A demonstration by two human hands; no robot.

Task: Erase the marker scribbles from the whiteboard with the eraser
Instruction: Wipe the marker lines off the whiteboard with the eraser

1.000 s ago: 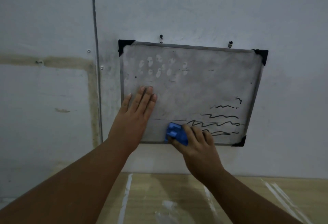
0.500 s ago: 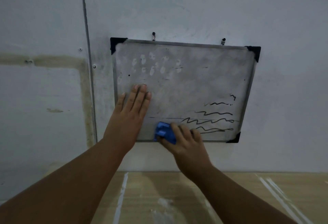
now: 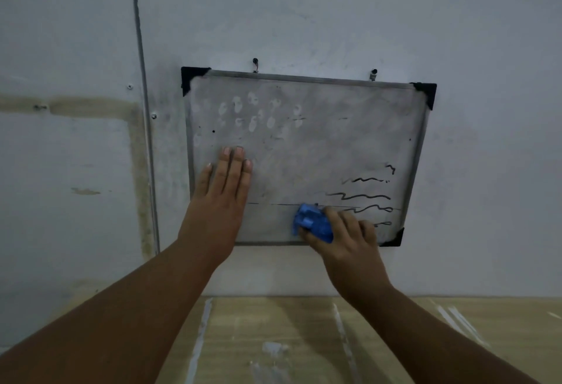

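Scribbles [image 3: 365,198] filled the whiteboard [image 3: 319,140]'s lower right, close to its frame. Your right hand [image 3: 343,237] gripped the blue eraser [image 3: 311,224] just left of them, near the bottom edge; your left hand [image 3: 222,198] lay flat, fingers [image 3: 234,164] extended, leaving cleared board between.

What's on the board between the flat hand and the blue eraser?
In the head view, only smudged grey board surface and a thin black marker line lie between the left hand and the eraser.
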